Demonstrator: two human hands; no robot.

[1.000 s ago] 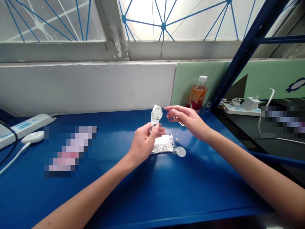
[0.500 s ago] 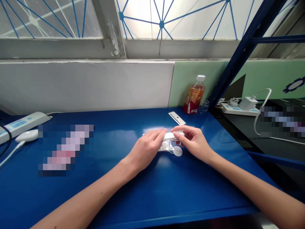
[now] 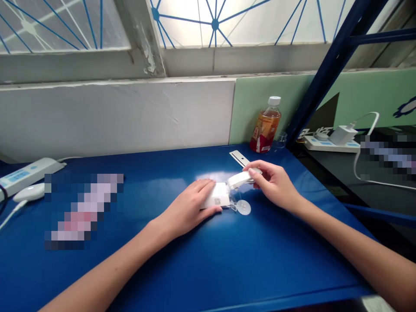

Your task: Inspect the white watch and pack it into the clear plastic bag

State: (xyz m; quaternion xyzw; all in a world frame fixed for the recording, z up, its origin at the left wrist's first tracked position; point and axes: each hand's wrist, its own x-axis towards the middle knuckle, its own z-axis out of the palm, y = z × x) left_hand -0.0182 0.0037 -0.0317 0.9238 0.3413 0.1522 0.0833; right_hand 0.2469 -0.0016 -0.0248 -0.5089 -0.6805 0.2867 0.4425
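On the blue table my left hand [image 3: 195, 201] rests over a flat white packet [image 3: 219, 195], its thumb along the near edge and its fingers on top. Up and to the right, my right hand [image 3: 271, 180] pinches a slim white object [image 3: 239, 179] between thumb and fingers. The left end of this object is just above the packet's right edge. Clear plastic lies between the two pieces. A round translucent disc [image 3: 243, 207] sits just right of the packet. Behind my right hand is a white card [image 3: 238, 157] with a dark stripe.
An orange drink bottle [image 3: 265, 125] stands at the back by a clear cup [image 3: 280, 139]. Power strips lie at the left [image 3: 30, 173] and right [image 3: 331, 144], with a white cabled device [image 3: 30, 192] near the left one. A blue metal post [image 3: 325, 78] rises at the right.
My right hand has moved right with the slim white object, away from my left hand. My left hand has shifted slightly left, and more of the white packet shows.
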